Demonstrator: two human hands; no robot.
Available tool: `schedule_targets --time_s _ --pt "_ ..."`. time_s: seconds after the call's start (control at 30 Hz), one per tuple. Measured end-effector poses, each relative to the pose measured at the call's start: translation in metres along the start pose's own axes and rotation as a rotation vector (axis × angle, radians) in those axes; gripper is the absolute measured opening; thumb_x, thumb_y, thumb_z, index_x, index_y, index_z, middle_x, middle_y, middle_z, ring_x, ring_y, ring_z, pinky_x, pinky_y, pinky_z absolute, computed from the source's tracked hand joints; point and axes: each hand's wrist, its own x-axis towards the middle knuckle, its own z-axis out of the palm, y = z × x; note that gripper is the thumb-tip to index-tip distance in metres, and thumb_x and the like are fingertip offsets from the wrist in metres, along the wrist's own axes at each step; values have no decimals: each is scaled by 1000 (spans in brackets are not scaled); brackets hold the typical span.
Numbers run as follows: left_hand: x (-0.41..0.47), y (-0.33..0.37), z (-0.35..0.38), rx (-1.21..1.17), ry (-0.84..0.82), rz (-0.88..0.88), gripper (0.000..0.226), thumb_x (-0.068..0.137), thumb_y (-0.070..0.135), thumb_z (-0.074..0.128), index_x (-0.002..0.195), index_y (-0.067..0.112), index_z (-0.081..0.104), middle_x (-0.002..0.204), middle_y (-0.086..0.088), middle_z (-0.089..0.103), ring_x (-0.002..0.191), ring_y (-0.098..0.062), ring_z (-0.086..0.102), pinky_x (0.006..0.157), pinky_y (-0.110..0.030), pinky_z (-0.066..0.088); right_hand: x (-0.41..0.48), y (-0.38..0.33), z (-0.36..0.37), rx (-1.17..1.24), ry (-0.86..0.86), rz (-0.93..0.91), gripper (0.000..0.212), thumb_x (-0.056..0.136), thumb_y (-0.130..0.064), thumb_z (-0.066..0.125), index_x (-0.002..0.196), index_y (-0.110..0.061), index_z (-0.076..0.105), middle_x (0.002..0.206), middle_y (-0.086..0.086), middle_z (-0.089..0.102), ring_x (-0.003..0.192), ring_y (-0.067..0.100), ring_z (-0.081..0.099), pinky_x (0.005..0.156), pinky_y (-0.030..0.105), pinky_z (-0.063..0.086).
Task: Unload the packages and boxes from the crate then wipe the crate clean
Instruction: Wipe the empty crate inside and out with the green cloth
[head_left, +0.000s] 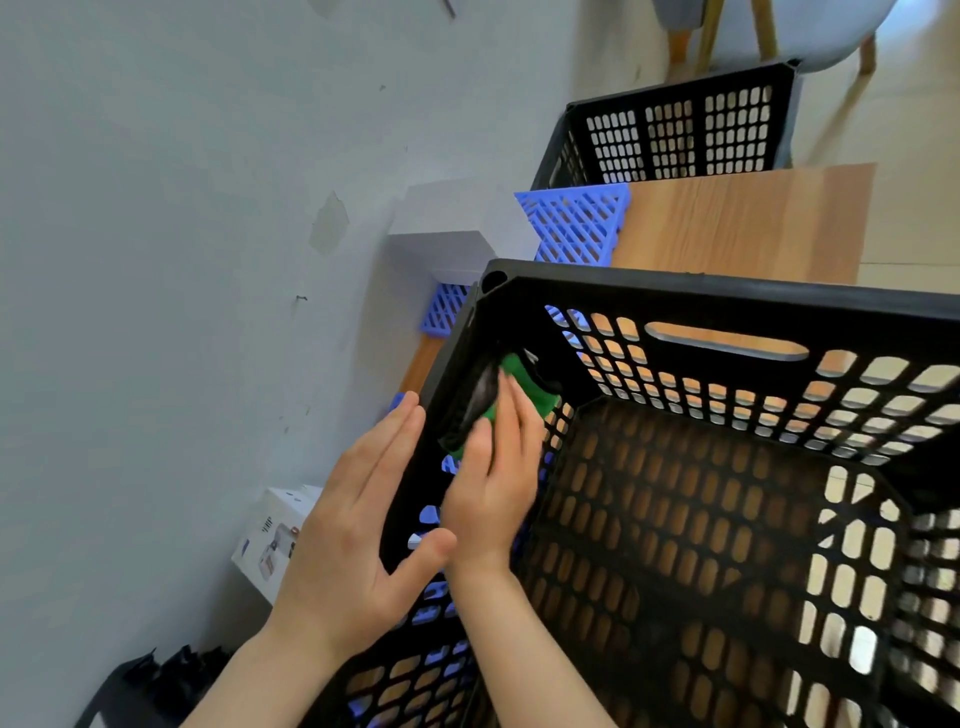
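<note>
Head view: black crate (727, 291) sits on wooden surface (743, 223), close against wall. Left hand (353, 519) outside crate, fingers straight, flat on outer face of left side wall. Right hand (498, 478) inside, fingers extended, pressing green cloth (524, 384) onto inner face of same wall near far corner. White box (270, 535) just beside crate, by wall. Blue lattice panels (576, 223) and second black crate (675, 135) beyond.

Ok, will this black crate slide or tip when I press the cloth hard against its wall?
Probably light: the black crate is open lattice and looks empty, so it may slide on the wooden table. Its thick rim suggests stiff walls. The left hand flat on the outside, opposite the right hand pressing the green cloth, should steady it.
</note>
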Motion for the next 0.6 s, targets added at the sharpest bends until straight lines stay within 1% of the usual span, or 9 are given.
schedule_targets --time_s 0.07,0.17,0.2,0.27,0.33,0.4,0.47,0.53,0.6 --pt "0 1 0 -10 -1 -2 79 93 61 41 153 12 27 160 4 26 146 -13 27 115 -15 22 2 -6 3 23 -18 -95 42 98 -34 37 137 -26 50 142 -9 45 131 13 44 105 35 38" --pt "-1 0 -1 -16 -5 -2 80 93 65 38 153 13 27 160 5 25 146 -13 28 115 -16 23 7 14 -7 -53 -100 -135 44 98 -37 38 140 -25 43 146 -3 42 136 9 37 110 27 33" --pt "-1 0 -1 -16 -5 0 80 93 64 38 153 14 27 160 6 25 146 -13 28 115 -16 23 9 25 -12 -86 -110 -52 45 98 -39 36 141 -25 42 147 -4 41 137 6 36 111 24 31" --pt "0 -1 -1 -15 -4 1 79 92 64 39 154 15 27 160 6 25 146 -13 28 114 -16 23 18 47 -20 -180 -116 272 48 100 -44 31 143 -26 41 149 -7 39 136 4 34 111 25 28" --pt "0 -1 -1 -12 0 -6 79 92 64 39 153 16 27 160 8 25 145 -12 29 114 -16 23 31 63 -26 -269 -127 567 49 102 -43 27 143 -22 42 149 -3 41 137 10 35 112 30 26" --pt "0 0 -1 -13 3 -8 78 92 64 39 153 17 28 160 8 25 145 -11 29 114 -15 23 41 59 -26 -246 -107 671 51 101 -45 26 141 -20 46 145 0 46 135 15 39 114 38 28" --pt "0 0 -1 -6 1 -6 78 93 63 39 153 16 27 160 8 25 145 -11 29 114 -16 23 42 36 -14 -156 -68 586 53 98 -51 27 140 -25 47 145 -4 46 134 10 39 113 37 30" --pt "-1 0 0 -5 -4 -6 78 93 63 40 153 15 27 160 7 25 146 -12 28 115 -17 23 33 5 -1 -78 -30 313 50 98 -48 31 141 -27 44 147 -8 43 136 2 34 113 30 28" --pt "0 -1 -1 -13 -3 -12 79 93 64 40 153 13 28 161 6 25 146 -12 27 115 -18 24 24 -15 6 -23 -22 66 47 98 -43 35 141 -26 45 146 -10 43 137 1 33 112 29 29"
